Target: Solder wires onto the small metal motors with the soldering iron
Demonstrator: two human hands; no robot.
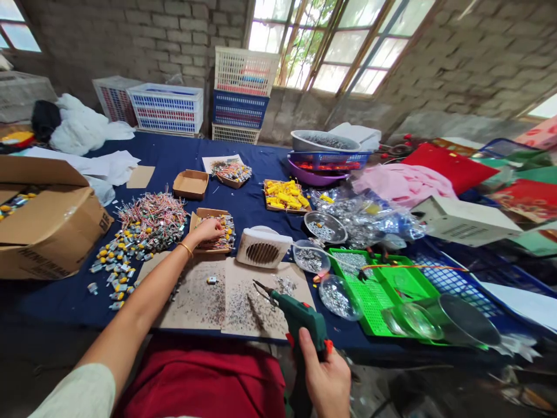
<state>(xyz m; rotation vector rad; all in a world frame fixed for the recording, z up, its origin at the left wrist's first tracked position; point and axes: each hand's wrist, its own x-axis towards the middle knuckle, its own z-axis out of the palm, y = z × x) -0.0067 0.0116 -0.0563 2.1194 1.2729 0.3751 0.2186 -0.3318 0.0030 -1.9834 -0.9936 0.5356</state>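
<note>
My right hand (326,377) is wrapped round the handle of a green soldering gun (300,316), its tip pointing left over a cardboard sheet (243,325) strewn with dark specks. Over at a shallow cardboard box (198,223) filled with small wired motors (227,232), my left hand (209,231) reaches in with its fingers drawn together; whatever they pinch is hidden. One small motor (212,280) with a yellow end lies alone on the left sheet (187,302). A white vented fan unit (264,247) stands just behind the sheets.
Left of my forearm are piles of wired motors (152,217) and loose motors (115,261), beside a large carton (47,232). Yellow parts (285,194) fill a box farther back. Bowls of metal pieces (311,258) and a green basket (369,325) stand at the right.
</note>
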